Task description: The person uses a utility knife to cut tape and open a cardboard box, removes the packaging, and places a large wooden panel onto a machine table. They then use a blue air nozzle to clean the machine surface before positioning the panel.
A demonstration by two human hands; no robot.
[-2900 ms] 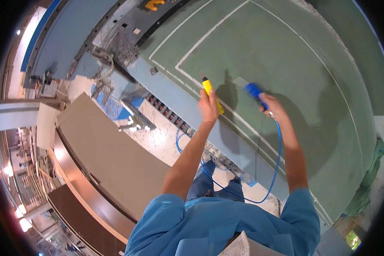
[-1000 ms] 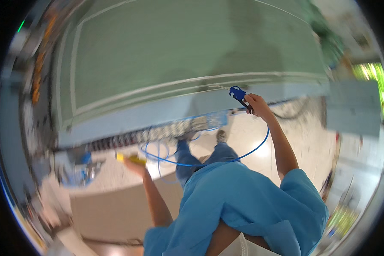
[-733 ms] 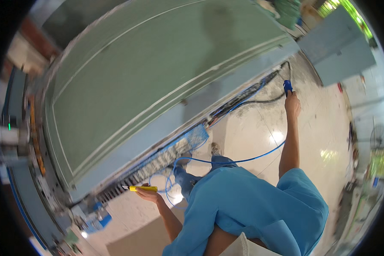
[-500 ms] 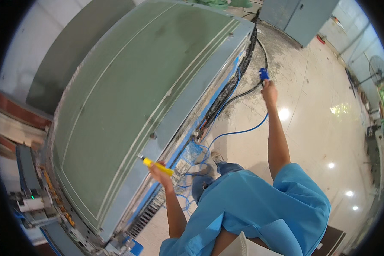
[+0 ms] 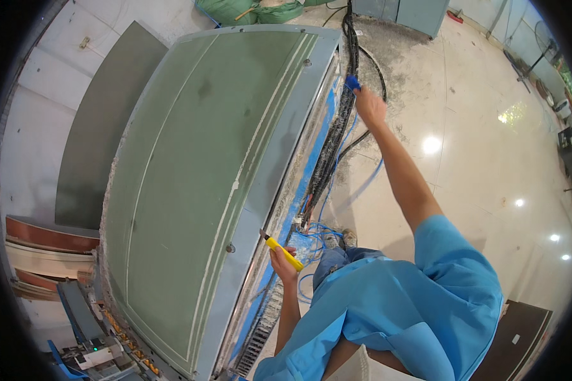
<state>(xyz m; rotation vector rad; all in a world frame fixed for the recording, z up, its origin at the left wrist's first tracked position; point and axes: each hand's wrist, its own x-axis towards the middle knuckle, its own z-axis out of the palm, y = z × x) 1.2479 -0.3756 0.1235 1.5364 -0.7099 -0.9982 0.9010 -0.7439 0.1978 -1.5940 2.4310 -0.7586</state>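
Note:
My left hand [image 5: 285,265] is closed around a yellow utility knife [image 5: 289,256], its blade pointing up and away over the table's grey edge strip. My right hand [image 5: 371,109], arm stretched far forward, grips a blue air blow gun [image 5: 353,82] near the far right corner of the table. A thin blue hose [image 5: 370,180] hangs below that hand and runs down to a tangle near my feet. The large machine table [image 5: 190,146] has a dull green top with pale lines and a grey border [image 5: 260,190]. Its side carries blue strips and whitish dust.
Black cables [image 5: 332,143] run along the table's right side over the dusty floor. A grey cabinet [image 5: 419,16] and green sacks [image 5: 276,13] stand at the far end. Dark curved board [image 5: 102,133] leans on the left; stacked boards [image 5: 51,244] lie nearer. A fan [image 5: 543,41] stands far right.
My right hand has swung left and forward with the blow gun, toward the table's far corner. My left hand with the knife sits further right in view. The view has shifted.

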